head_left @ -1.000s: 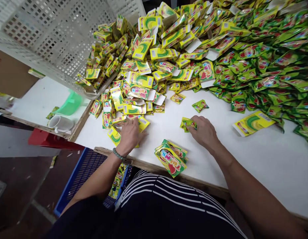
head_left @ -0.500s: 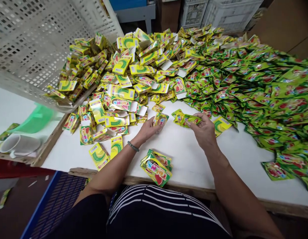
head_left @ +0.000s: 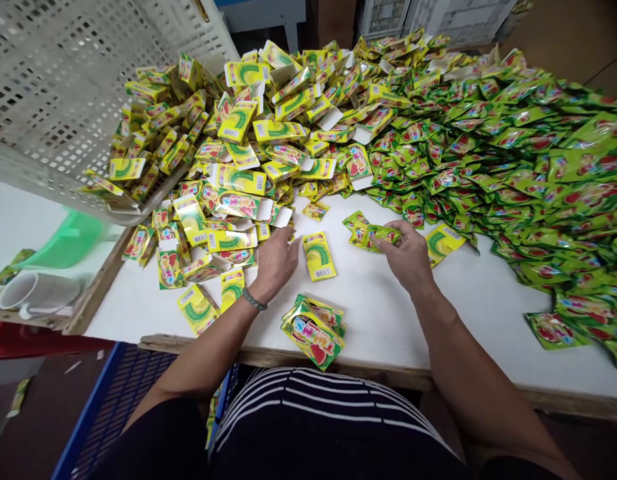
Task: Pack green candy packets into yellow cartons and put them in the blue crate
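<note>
My right hand (head_left: 409, 257) pinches a few small green sachets (head_left: 371, 235) just above the white table (head_left: 388, 313). My left hand (head_left: 274, 261) rests palm down beside a flat yellow carton (head_left: 319, 256) that lies loose on the table; its fingers touch the edge of the yellow carton heap (head_left: 228, 167). A small stack of filled packs (head_left: 313, 328) lies near the front edge between my arms. To the right spreads a large heap of green sachets (head_left: 513, 160).
A white perforated crate (head_left: 63, 87) leans at the back left over the cartons. A green scoop (head_left: 68, 240) and a white mug (head_left: 36, 291) sit on a lower shelf at left. A blue crate (head_left: 113, 407) stands below the table edge.
My left hand has put down the yellow carton it held and moved left to the carton heap. My right hand still holds the green sachets in nearly the same place.
</note>
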Motion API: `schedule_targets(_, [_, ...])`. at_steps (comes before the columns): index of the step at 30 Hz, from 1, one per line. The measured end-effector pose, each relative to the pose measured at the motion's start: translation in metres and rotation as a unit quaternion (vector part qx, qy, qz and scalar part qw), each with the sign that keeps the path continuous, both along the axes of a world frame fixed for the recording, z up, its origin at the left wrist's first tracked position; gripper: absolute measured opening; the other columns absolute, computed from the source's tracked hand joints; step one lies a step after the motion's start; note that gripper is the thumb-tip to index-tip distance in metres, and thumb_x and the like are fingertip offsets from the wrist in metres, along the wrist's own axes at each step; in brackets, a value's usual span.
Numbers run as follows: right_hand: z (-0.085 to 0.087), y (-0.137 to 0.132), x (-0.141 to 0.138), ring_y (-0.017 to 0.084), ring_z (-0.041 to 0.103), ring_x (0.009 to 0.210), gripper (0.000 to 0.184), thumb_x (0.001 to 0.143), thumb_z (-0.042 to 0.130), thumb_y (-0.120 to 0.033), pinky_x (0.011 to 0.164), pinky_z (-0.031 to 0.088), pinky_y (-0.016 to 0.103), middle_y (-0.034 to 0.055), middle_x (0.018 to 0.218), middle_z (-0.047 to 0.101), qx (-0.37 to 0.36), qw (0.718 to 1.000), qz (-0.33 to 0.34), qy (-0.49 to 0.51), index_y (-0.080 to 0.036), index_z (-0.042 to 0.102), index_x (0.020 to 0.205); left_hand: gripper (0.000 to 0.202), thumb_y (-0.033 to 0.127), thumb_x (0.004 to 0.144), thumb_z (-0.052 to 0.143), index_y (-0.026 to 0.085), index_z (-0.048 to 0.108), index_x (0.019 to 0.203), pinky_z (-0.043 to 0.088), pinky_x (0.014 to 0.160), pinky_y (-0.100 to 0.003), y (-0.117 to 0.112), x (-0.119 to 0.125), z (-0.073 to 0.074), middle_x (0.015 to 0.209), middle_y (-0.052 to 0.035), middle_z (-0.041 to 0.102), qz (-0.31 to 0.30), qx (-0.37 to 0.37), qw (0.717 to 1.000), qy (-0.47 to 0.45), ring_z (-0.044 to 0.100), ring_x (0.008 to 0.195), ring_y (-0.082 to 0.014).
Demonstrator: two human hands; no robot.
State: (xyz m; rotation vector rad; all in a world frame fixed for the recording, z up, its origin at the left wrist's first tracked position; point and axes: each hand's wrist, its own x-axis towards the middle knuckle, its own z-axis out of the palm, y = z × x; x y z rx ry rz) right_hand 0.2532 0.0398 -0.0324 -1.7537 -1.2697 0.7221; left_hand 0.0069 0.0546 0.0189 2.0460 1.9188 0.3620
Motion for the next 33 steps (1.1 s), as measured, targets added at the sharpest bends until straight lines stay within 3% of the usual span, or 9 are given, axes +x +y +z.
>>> schedule_targets(3, [0.004,-0.001,-0.007,0.012,0.040,0.051,0.031,0.069,0.064,-0.044,0.052,0.033,0.027,-0.0066,0.057,0.047,-0.017,1.000,-0.019,0.015,-0.022,0.058,0.090,0.061,0.059,0.089,0.048,0.007,0.055,0.119,0.048,0.082,-0.036,-0.009,0.032,0.004,0.105,-0.0216,0.067,-0.022,-0.066,0.994,0.088,0.065,0.098,-0.0315])
schedule_targets(5, [0.005,-0.001,-0.009,0.013,0.042,0.052,0.031,0.068,0.064,-0.043,0.052,0.034,0.027,-0.0061,0.058,0.049,-0.020,1.000,-0.015,0.013,-0.022,0.058,0.089,0.073,0.065,0.081,0.056,0.007,0.050,0.125,0.048,0.081,-0.036,-0.010,0.048,0.004,0.110,-0.0247,0.064,-0.063,-0.096,0.986,0.121,0.064,0.102,-0.0347])
schedule_targets(8, [0.008,-0.002,-0.007,0.013,0.039,0.050,0.028,0.067,0.064,-0.041,0.051,0.032,0.027,-0.0075,0.054,0.044,-0.020,0.999,-0.026,-0.004,-0.022,0.059,0.088,0.068,0.048,0.080,0.064,0.010,0.044,0.133,0.048,0.079,-0.036,-0.005,0.056,0.002,0.117,-0.0246,0.061,-0.108,-0.098,0.979,0.141,0.063,0.104,-0.0354])
schedule_targets(12, [0.013,-0.001,-0.005,0.012,0.036,0.049,0.027,0.067,0.063,-0.040,0.051,0.032,0.027,-0.0076,0.053,0.042,-0.007,1.000,-0.027,0.010,-0.023,0.058,0.087,0.043,0.023,0.083,0.053,0.013,0.051,0.125,0.045,0.074,-0.034,0.008,0.041,0.006,0.103,-0.0176,0.068,-0.120,-0.103,0.981,0.113,0.066,0.093,-0.0304])
schedule_targets(17, [0.018,0.001,-0.009,0.012,0.041,0.053,0.030,0.070,0.062,-0.045,0.052,0.035,0.026,-0.0051,0.061,0.049,0.021,0.998,0.011,0.065,-0.022,0.057,0.090,0.033,0.046,0.086,0.053,0.018,0.063,0.100,0.040,0.063,-0.029,0.013,0.021,-0.001,0.078,-0.0064,0.067,-0.126,-0.107,0.986,-0.026,0.062,0.075,-0.0236])
schedule_targets(20, [0.024,0.000,-0.011,0.012,0.041,0.056,0.028,0.073,0.059,-0.042,0.055,0.035,0.027,-0.0041,0.066,0.051,0.039,0.998,0.030,0.037,-0.023,0.056,0.093,0.042,0.052,0.077,0.064,0.018,0.063,0.102,0.041,0.063,-0.026,0.008,0.016,-0.018,0.082,-0.0029,0.068,-0.151,-0.122,0.964,-0.182,0.060,0.075,-0.0193])
schedule_targets(23, [0.029,-0.002,-0.010,0.013,0.040,0.057,0.021,0.074,0.058,-0.036,0.057,0.034,0.027,-0.0041,0.065,0.049,0.017,0.993,0.118,-0.004,-0.023,0.057,0.089,0.044,0.051,0.077,0.065,0.016,0.064,0.104,0.045,0.070,-0.025,0.004,0.016,-0.031,0.094,-0.0043,0.071,-0.152,-0.135,0.926,-0.318,0.062,0.082,-0.0180])
schedule_targets(28, [0.028,-0.003,-0.007,0.014,0.039,0.054,0.014,0.077,0.054,-0.032,0.055,0.033,0.026,-0.0063,0.055,0.041,-0.047,0.973,0.221,-0.048,-0.024,0.058,0.088,0.043,0.050,0.074,0.070,0.014,0.068,0.098,0.046,0.071,-0.025,0.000,0.022,-0.034,0.092,-0.0046,0.072,-0.154,-0.179,0.898,-0.371,0.062,0.081,-0.0169])
schedule_targets(33, [0.015,0.001,-0.023,0.022,0.060,0.093,0.026,0.073,0.054,-0.024,0.084,0.046,0.034,0.0059,0.098,0.065,0.060,0.973,0.220,-0.037,-0.020,0.062,0.098,0.046,0.046,0.064,0.080,0.013,0.068,0.093,0.046,0.065,-0.025,-0.001,0.032,-0.036,0.084,-0.0036,0.071,-0.104,-0.221,0.864,-0.441,0.061,0.071,-0.0144])
